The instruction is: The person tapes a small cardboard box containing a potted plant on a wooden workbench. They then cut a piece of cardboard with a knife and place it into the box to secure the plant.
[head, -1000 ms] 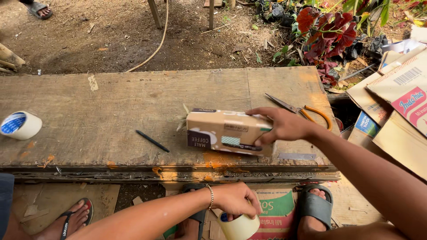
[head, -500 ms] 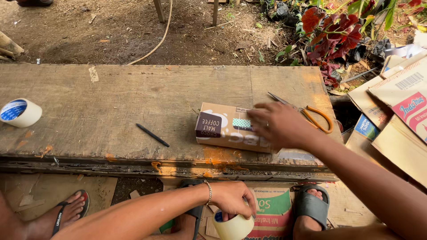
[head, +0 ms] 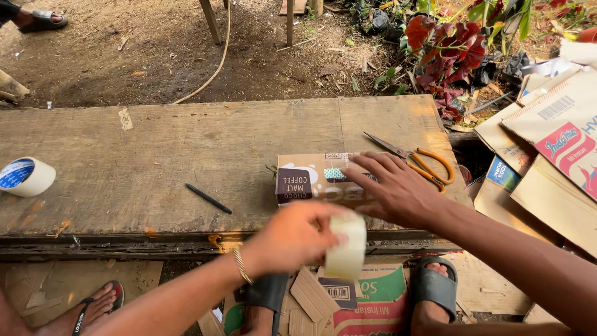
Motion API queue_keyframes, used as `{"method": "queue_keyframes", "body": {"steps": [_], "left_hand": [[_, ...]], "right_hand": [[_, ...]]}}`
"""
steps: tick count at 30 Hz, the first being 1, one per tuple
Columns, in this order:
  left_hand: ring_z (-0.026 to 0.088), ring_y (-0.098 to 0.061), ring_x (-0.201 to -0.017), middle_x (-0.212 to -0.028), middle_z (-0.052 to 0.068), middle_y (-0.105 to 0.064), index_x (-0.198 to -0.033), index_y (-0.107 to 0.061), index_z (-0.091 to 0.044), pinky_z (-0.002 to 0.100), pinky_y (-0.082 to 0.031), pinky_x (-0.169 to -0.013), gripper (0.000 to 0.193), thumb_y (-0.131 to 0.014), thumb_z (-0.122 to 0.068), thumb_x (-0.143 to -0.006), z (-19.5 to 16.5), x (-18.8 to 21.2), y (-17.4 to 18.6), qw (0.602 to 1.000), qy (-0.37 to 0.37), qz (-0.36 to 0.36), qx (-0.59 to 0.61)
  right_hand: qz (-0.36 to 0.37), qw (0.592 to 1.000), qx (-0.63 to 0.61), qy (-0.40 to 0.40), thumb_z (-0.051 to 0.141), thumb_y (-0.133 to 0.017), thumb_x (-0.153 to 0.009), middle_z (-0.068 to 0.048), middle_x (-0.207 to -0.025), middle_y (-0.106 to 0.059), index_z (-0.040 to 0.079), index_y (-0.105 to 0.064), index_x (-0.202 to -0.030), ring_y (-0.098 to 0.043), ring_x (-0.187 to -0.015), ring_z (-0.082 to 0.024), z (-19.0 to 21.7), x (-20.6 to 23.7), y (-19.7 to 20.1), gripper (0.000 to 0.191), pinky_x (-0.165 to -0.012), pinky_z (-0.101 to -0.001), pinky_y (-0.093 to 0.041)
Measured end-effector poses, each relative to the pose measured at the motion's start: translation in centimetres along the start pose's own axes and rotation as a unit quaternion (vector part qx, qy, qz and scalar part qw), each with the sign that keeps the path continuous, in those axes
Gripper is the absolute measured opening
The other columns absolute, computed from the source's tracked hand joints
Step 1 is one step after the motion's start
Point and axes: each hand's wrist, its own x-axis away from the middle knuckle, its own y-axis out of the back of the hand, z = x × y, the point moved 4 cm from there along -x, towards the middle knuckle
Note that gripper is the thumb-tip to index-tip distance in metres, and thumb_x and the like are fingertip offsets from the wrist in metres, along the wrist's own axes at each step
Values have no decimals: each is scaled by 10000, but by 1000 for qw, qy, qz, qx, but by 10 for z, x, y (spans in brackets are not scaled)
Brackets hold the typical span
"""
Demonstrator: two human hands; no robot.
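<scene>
A small cardboard box [head: 311, 178] with brown and white printing lies flat on the wooden plank table [head: 155, 168]. My right hand [head: 398, 190] rests palm down on the box's right end, fingers spread. My left hand [head: 292, 239] grips a roll of clear tape [head: 346, 246], lifted near the table's front edge just below the box. The roll looks blurred.
Orange-handled scissors [head: 416, 158] lie right of the box. A black pen [head: 208, 198] lies left of it. A second tape roll [head: 25, 177] sits at the table's left edge. Flattened cartons [head: 547, 155] are stacked to the right. Sandalled feet and cardboard scraps are below.
My left hand has risen with the tape roll from below the table to its front edge. The box has been laid flat and my right hand now presses on it.
</scene>
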Motion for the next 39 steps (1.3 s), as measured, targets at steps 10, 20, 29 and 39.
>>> {"method": "queue_keyframes", "body": {"steps": [10, 20, 29, 39], "left_hand": [[194, -750, -844, -1017, 112, -729, -1280, -644, 15, 350, -674, -704, 395, -686, -161, -929, 2, -14, 82, 953, 20, -113, 280], [201, -557, -654, -887, 143, -702, -1032, -731, 63, 282, -454, -531, 383, -859, -262, -875, 21, -50, 97, 989, 126, 16, 78], [174, -734, -772, -818, 71, -798, -925, -816, -87, 334, -558, -729, 288, -866, -309, -749, 6, -59, 115, 957, 33, 39, -287], [229, -754, -802, -826, 43, -783, -872, -835, -200, 390, -565, -760, 168, -840, -328, -764, 0, -53, 109, 921, 54, -108, -370]], "right_hand": [[-51, 955, -270, -112, 231, -767, -843, -179, -1432, -531, 62, -566, -1348, -511, -1293, -391, 56, -1, -1, 569, -1041, -470, -447], [-176, 892, -381, -169, 47, -686, -927, -129, -1272, -707, 75, -702, -1177, -538, -1350, -385, 117, 10, -40, 253, -1088, -459, -460], [-236, 887, -370, -145, 55, -696, -894, -233, -1395, -582, 6, -607, -1262, -465, -1378, -457, 159, 0, -46, 382, -1109, -470, -387], [-245, 639, -591, -427, 251, -669, -973, -35, -856, -683, -5, -689, -1043, -549, -812, -88, 167, 4, -107, 267, -722, -267, -483]]}}
